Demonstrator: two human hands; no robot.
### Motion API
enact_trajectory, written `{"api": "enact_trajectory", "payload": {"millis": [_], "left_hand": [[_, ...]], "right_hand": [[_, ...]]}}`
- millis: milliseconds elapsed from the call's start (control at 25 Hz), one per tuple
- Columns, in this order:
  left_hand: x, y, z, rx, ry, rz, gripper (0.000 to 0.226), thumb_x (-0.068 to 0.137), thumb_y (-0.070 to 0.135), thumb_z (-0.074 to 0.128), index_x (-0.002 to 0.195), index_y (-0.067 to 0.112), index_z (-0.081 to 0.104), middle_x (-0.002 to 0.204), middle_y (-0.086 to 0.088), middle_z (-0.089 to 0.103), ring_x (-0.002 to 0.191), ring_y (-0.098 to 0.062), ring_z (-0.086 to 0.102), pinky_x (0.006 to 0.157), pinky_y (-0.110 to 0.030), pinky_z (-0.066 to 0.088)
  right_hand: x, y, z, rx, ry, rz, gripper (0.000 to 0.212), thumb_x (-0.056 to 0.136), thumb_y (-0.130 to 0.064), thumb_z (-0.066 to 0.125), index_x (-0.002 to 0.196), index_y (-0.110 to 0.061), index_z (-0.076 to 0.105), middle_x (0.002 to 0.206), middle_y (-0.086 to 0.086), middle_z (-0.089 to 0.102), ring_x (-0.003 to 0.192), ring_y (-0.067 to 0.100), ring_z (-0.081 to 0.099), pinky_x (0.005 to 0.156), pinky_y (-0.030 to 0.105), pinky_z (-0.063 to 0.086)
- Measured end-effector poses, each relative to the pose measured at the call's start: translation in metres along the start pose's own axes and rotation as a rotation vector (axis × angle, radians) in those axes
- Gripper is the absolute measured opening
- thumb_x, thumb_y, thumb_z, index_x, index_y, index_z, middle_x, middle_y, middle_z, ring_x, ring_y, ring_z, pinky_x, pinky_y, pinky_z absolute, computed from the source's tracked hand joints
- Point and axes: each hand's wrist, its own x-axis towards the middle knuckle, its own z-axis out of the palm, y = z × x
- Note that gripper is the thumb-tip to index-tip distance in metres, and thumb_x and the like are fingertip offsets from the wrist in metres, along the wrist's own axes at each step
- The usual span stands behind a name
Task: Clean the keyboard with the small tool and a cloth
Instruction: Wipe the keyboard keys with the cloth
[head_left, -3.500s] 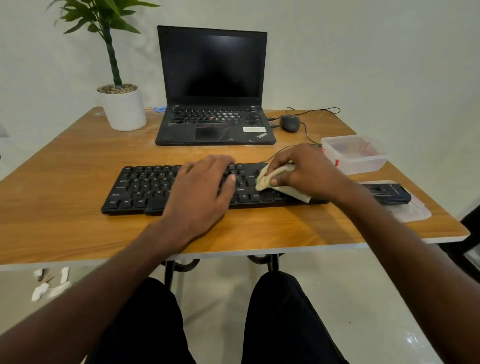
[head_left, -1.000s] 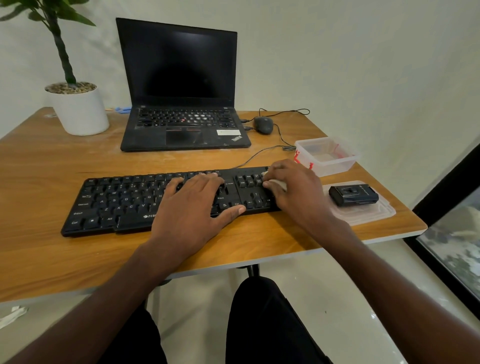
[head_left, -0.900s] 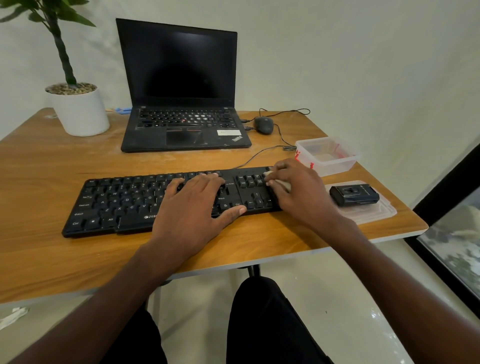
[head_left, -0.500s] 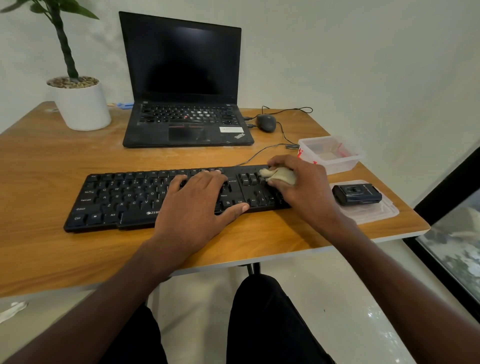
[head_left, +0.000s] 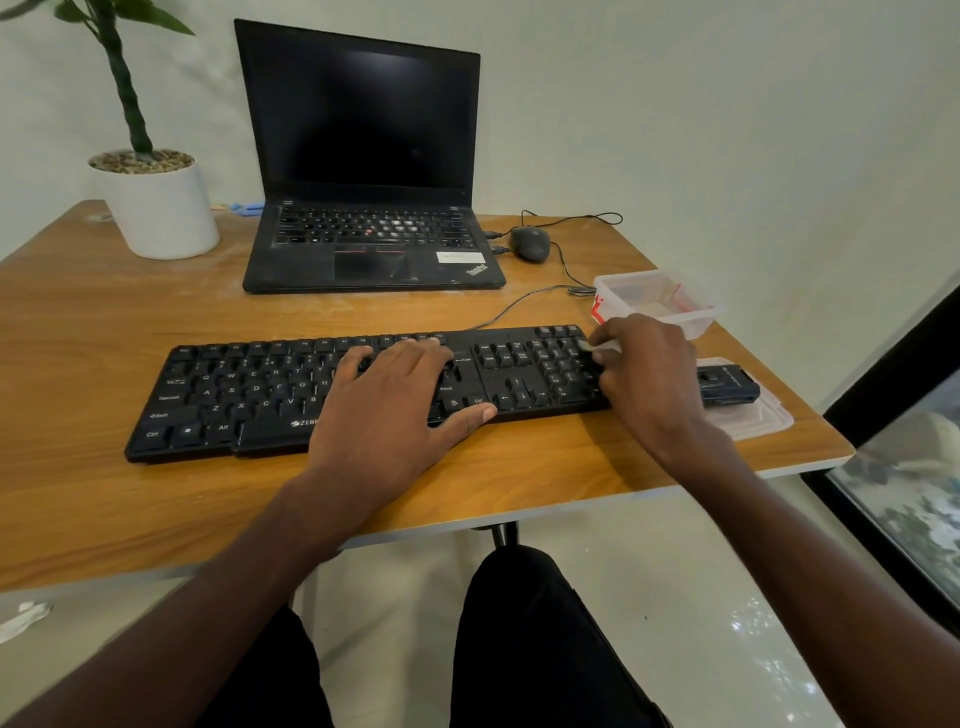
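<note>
Right hand grip holds cloth on the keyboard numpad; left hand flat beside it. We judge wiping nearly finished; tool just beyond the grip.

Soft even light, wide-angle edge distortion

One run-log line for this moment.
left hand: flat, steadying keyboard | right hand: pinching cloth on number pad | small tool: idle on lid
</note>
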Motion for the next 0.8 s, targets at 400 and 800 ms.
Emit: {"api": "enact_trajectory", "payload": {"millis": [400, 800], "left_hand": [[-0.001, 0.0, 0.0, 0.002, 0.009, 0.005, 0.084, 0.093, 0.088, 0.026, 0.153, 0.032, 0.043, 0.162, 0.007, 0.046, 0.151, -0.012, 0.039, 0.129, -0.049, 0.018], [-0.001, 0.0, 0.001, 0.014, 0.02, 0.019, 0.083, 0.094, 0.086, 0.026, 0.152, 0.03, 0.045, 0.16, 0.005, 0.048, 0.149, -0.013, 0.041, 0.128, -0.049, 0.021]], "right_hand": [[0.013, -0.009, -0.018, 0.132, -0.229, -0.058, 0.015, 0.086, -0.01, 0.08, 0.095, -0.021, 0.083, 0.096, -0.002, 0.077, 0.09, 0.009, 0.064, 0.077, 0.027, 0.045], [0.012, -0.018, 0.003, 0.07, -0.041, -0.104, 0.02, 0.089, -0.01, 0.078, 0.107, -0.019, 0.08, 0.109, 0.002, 0.076, 0.096, 0.013, 0.063, 0.083, 0.027, 0.044]]}}
